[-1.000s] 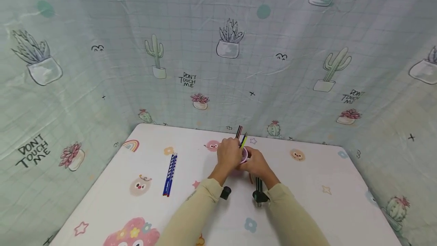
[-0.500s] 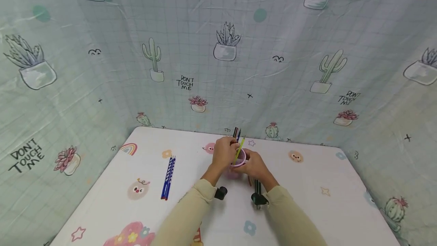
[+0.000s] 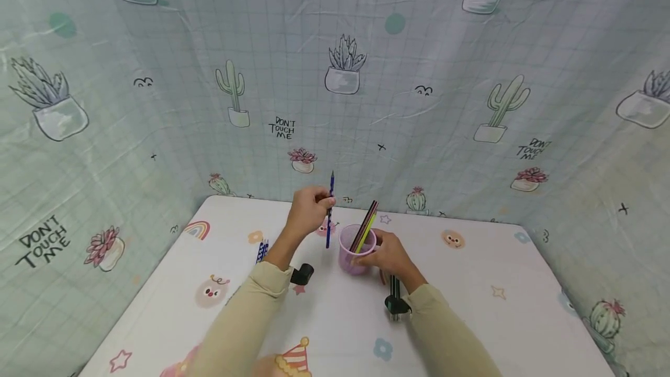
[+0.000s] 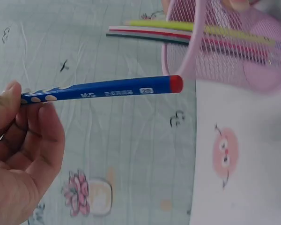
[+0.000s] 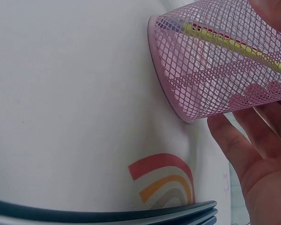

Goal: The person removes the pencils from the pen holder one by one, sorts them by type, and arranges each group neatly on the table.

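Note:
My left hand (image 3: 309,211) pinches a blue pencil (image 3: 330,223) upright, just left of a pink mesh pencil cup (image 3: 352,260). In the left wrist view the pencil's red end (image 4: 176,84) points toward the cup, and pale oval dimples show near the fingertips. My right hand (image 3: 389,255) holds the cup from its right side, thumb across the front and fingers around the far side. Inside the cup lean a yellow pencil (image 3: 364,233) and several darker pencils (image 3: 367,214). The right wrist view shows the yellow one through the mesh (image 5: 210,70).
Blue dotted pencils (image 3: 262,251) lie on the white table (image 3: 460,319) at the left, partly hidden by the left forearm. Several dark green pencils (image 3: 395,287) lie under the right wrist. A cactus-print cloth (image 3: 387,109) hangs behind the table.
My left hand has moved up and left, drawing the blue pencil out of the cup. The right hand stays on the cup. The left forearm now covers part of the blue pencils.

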Demonstrator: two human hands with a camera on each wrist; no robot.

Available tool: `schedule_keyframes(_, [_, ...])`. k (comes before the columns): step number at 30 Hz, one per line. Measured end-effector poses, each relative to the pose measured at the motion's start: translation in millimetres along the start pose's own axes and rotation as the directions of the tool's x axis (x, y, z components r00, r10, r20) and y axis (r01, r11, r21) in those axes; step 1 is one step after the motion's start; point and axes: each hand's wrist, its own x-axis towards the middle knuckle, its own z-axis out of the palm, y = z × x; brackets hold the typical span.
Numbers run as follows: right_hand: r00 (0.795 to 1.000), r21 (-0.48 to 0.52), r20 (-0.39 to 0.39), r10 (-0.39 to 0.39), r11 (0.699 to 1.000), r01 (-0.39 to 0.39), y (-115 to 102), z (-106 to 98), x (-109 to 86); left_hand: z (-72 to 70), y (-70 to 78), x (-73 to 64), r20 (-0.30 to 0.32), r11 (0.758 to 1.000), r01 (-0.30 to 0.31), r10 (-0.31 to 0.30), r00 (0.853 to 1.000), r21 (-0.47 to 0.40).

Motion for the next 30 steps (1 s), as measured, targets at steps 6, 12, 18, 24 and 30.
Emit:
schedule_keyframes(6, [1.0, -0.019, -0.007, 0.019, 1.0, -0.019, 4.2, -3.2, -0.9, -27.8, -24.5, -8.3, 0.091, 0.994, 0.105, -0.106, 0.99, 0.017])
schedule_keyframes(12, [0.999, -0.023, -0.003, 0.036, 0.999, -0.036, 5.5, -3.5, -0.3, -50.1, -51.5, -17.5, 0.123, 0.977, 0.204, -0.209, 0.97, 0.055])
schedule_keyframes(18, [0.999, -0.014, 0.002, 0.035, 0.999, -0.035, 1.7, -0.4, -0.8, -69.2, -77.4, -29.6, 0.159, 0.957, 0.281, -0.288, 0.944, 0.065])
schedule_keyframes(24, [1.0, -0.025, 0.005, 0.028, 0.999, -0.028, -0.2, 0.7, -0.4, -82.7, -101.7, -40.5, 0.161, 0.937, 0.335, -0.348, 0.924, 0.104])
schedule_keyframes(30, [1.0, -0.03, 0.006, 0.031, 0.999, -0.031, 0.8, 1.1, 1.3, -88.1, -117.2, -45.4, 0.18, 0.901, 0.428, -0.433, 0.883, 0.066])
